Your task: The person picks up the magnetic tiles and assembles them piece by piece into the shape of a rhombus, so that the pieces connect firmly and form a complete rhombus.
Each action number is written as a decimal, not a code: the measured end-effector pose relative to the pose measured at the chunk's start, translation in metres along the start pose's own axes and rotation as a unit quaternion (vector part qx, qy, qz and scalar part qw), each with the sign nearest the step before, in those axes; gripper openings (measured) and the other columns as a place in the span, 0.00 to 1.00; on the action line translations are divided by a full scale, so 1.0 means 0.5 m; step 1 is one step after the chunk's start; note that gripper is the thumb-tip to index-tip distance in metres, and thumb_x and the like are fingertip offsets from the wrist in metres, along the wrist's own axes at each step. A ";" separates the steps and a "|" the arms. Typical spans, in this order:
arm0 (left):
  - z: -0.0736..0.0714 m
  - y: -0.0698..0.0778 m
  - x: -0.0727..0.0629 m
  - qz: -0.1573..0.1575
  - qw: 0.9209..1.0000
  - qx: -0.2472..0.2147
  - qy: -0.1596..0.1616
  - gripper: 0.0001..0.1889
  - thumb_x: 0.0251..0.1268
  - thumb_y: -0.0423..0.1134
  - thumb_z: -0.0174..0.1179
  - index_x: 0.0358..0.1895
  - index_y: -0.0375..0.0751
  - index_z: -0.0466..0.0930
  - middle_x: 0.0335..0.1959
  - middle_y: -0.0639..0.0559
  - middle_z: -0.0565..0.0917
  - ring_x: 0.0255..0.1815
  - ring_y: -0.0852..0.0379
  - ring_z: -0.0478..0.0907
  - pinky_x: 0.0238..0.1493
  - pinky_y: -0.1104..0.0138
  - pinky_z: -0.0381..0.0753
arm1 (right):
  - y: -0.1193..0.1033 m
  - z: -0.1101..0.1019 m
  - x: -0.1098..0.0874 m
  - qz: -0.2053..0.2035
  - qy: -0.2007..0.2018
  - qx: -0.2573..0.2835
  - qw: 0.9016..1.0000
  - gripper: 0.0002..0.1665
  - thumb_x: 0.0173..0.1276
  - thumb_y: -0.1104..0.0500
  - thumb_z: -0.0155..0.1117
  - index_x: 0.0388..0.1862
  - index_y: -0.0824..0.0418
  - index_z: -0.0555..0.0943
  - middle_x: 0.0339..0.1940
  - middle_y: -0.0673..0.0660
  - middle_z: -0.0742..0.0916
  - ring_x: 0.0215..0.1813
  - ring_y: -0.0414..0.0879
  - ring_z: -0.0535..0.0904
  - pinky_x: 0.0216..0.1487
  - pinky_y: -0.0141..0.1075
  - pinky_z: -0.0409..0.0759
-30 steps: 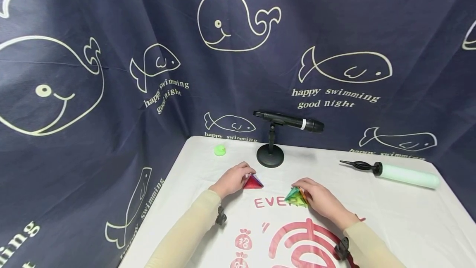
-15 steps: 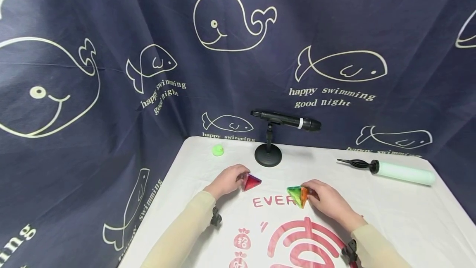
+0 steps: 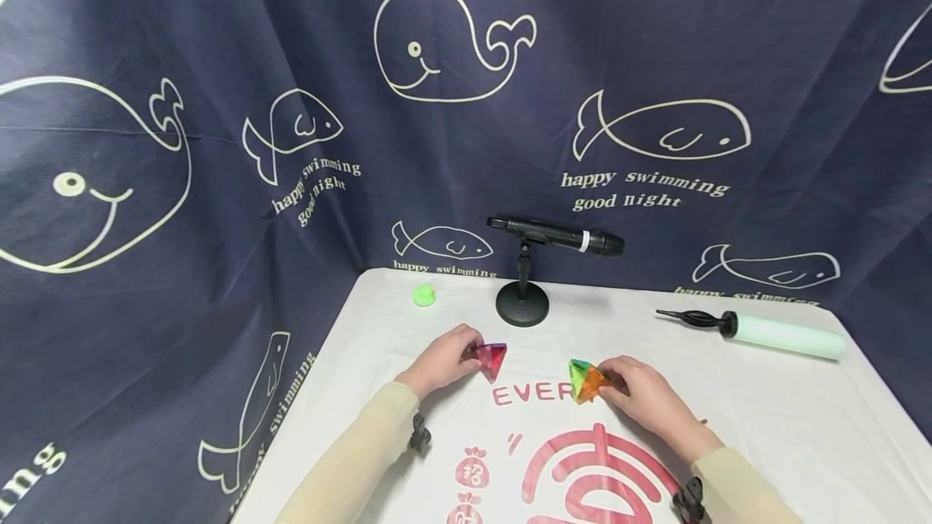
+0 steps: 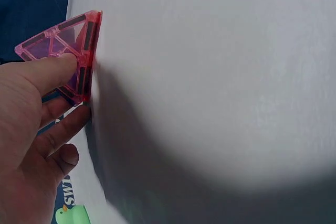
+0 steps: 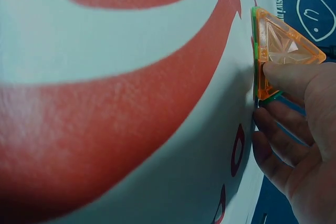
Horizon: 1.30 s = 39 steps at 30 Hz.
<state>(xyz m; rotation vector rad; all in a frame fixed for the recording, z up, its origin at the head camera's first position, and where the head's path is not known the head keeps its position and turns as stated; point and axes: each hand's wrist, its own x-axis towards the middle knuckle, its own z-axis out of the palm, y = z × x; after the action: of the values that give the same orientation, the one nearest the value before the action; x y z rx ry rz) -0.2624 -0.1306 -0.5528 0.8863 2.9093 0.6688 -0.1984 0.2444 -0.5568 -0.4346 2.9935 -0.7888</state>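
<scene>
Between the thumb and fingers of my left hand is a small pyramid of translucent magnetic tiles, red and purple. The left wrist view shows the thumb pressed on a pink triangular face with dark strips along its edges. To the right, my right hand pinches another magnetic tile pyramid, orange and green with a teal part. Its orange face lies under the thumb in the right wrist view. Both pyramids are tilted, their points toward me, close over the white cloth. A gap separates them.
A black microphone on a round stand is behind the hands. A green toy duck sits at the back left. On the right lies a pale green hand pump. Dark blue curtains border the white table.
Both pyramids have been turned in the hands, so their points now face toward me. The right one now shows more orange. The head view has shifted slightly.
</scene>
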 end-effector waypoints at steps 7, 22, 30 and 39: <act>0.003 0.003 0.000 -0.003 1.000 -0.010 -0.002 0.17 0.68 0.44 0.72 0.51 0.43 0.78 0.45 0.54 0.79 0.43 0.58 0.77 0.53 0.62 0.79 | -0.008 -0.002 -0.001 0.013 0.001 0.014 1.000 0.19 0.62 0.60 0.80 0.51 0.62 0.86 0.42 0.51 0.86 0.41 0.43 0.80 0.44 0.46 0.81; 0.010 0.002 0.000 0.016 1.000 -0.006 -0.005 0.15 0.70 0.38 0.70 0.57 0.42 0.83 0.53 0.50 0.84 0.56 0.54 0.81 0.64 0.60 0.76 | -0.014 -0.001 0.004 0.002 0.009 0.031 0.999 0.20 0.64 0.59 0.79 0.54 0.62 0.87 0.47 0.54 0.89 0.49 0.51 0.84 0.53 0.53 0.82; 0.017 0.022 0.006 0.018 1.000 -0.004 -0.002 0.15 0.70 0.39 0.69 0.57 0.41 0.83 0.53 0.50 0.85 0.56 0.54 0.81 0.64 0.61 0.76 | -0.032 0.009 0.014 0.002 0.009 0.039 0.999 0.22 0.64 0.59 0.80 0.55 0.62 0.87 0.49 0.55 0.89 0.52 0.53 0.85 0.56 0.55 0.81; 0.032 0.047 0.017 0.027 1.000 -0.006 -0.003 0.15 0.71 0.40 0.69 0.57 0.43 0.83 0.51 0.52 0.84 0.53 0.57 0.81 0.61 0.63 0.77 | -0.050 0.018 0.027 -0.018 0.013 0.037 0.999 0.21 0.63 0.59 0.80 0.54 0.62 0.87 0.48 0.54 0.89 0.50 0.51 0.85 0.55 0.53 0.82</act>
<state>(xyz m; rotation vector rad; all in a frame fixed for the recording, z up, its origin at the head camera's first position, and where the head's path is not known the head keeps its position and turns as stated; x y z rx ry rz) -0.2548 -0.1019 -0.5569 0.9656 2.8819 0.6846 -0.2041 0.2158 -0.5518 -0.4819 2.9762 -0.9117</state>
